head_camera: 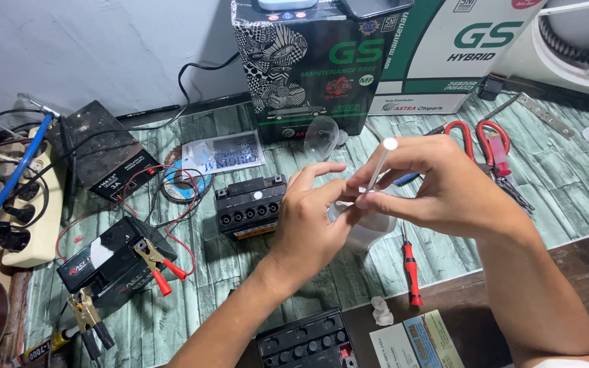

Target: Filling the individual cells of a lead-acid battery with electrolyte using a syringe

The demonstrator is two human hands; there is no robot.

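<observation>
Right hand (438, 187) pinched a thin white tube (380, 165); left hand (311, 218), fingers loosely curled, steadied its lower end over the translucent container (369, 228), at three o'clock from the small battery (250, 204). Seating the tube probably needed careful alignment.

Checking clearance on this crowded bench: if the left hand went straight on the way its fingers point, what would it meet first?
The left hand points up and right, so it would likely first meet the right hand holding the thin white tube; depth is unclear.

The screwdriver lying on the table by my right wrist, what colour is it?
The screwdriver has a red handle with black bands and tip, seen in the head view.
</observation>
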